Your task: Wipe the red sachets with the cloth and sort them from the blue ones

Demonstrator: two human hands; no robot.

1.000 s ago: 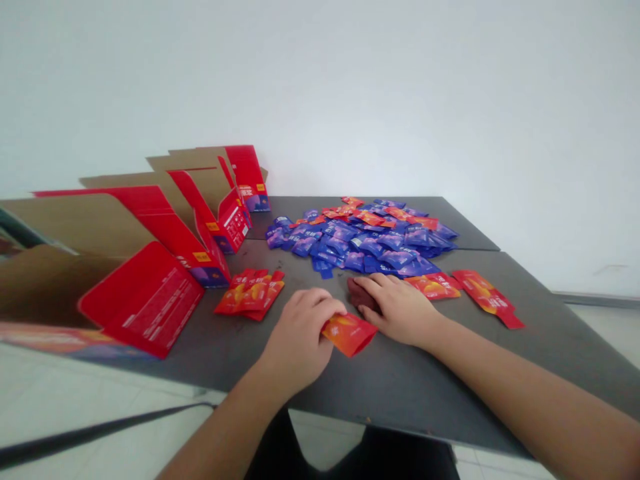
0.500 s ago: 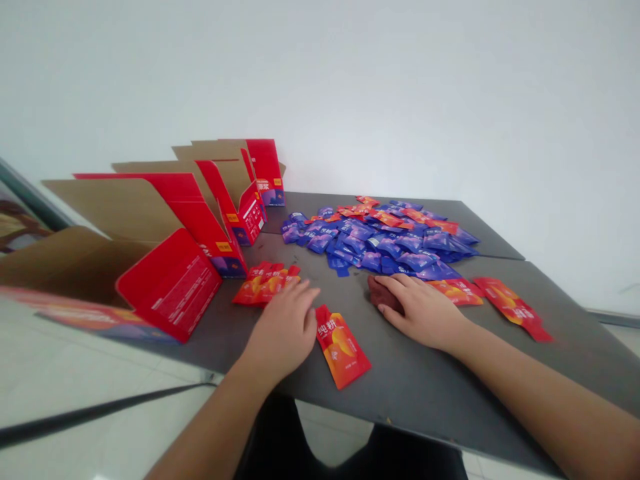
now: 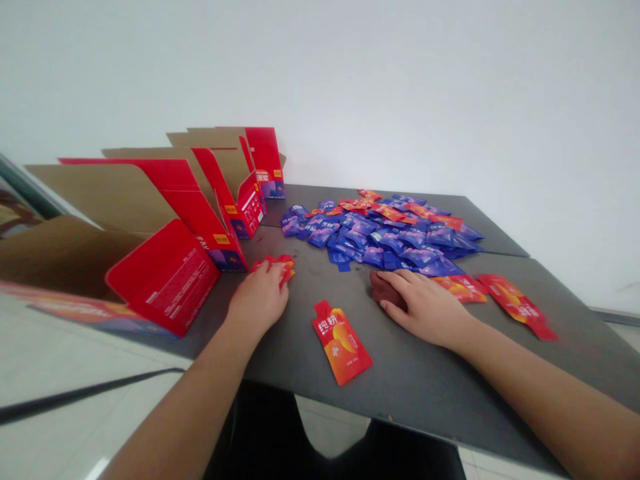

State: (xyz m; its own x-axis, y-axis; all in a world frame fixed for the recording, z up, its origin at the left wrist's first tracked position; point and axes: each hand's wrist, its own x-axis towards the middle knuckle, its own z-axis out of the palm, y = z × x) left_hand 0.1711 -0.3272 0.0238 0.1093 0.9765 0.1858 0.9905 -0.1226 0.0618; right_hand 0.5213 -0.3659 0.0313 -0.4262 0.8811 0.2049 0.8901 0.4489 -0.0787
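The left hand (image 3: 260,299) lies flat, fingers spread over a small stack of red packets (image 3: 280,265) at its 1 o'clock, while the right hand (image 3: 425,307) rests open on the table (image 3: 400,380), a single red packet (image 3: 343,341) lying loose at the left hand's 4 o'clock.

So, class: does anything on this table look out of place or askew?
One red-orange sachet lies alone near the table's front edge, skewed, apart from the red stack under the left hand and the mixed blue-and-red pile. The right hand covers something dark that cannot be identified.
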